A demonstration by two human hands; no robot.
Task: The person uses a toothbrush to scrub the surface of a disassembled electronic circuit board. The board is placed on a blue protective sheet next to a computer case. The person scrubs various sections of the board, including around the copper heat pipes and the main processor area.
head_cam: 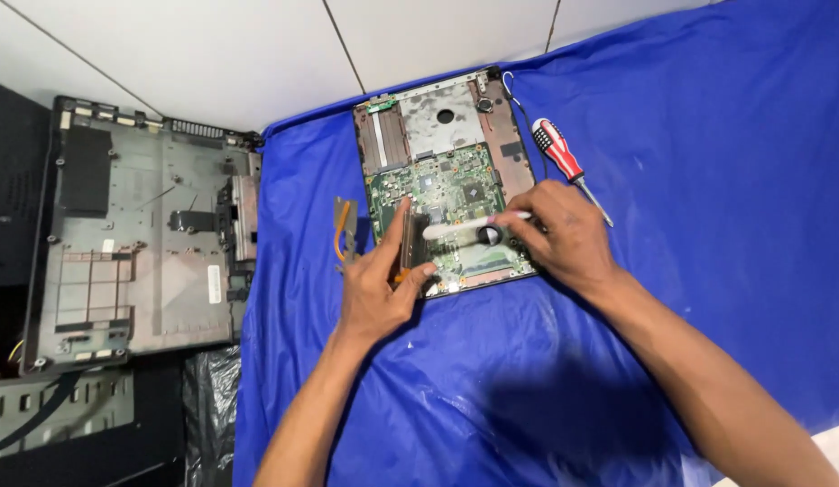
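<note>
An opened laptop base with a green circuit board (448, 185) lies on a blue cloth (708, 271). My left hand (379, 284) grips a finned metal heatsink part (414, 242) at the board's lower left, thumb and fingers around it. My right hand (564, 236) holds a white brush-like tool (469, 225), blurred, its tip lying across the board toward the heatsink. A copper heat pipe piece (345, 230) sits just left of the board.
A red, black and white screwdriver (564, 162) lies on the cloth right of the board. A grey laptop bottom cover (140, 234) rests on the left, over dark panels. White floor tiles (212, 54) run along the top.
</note>
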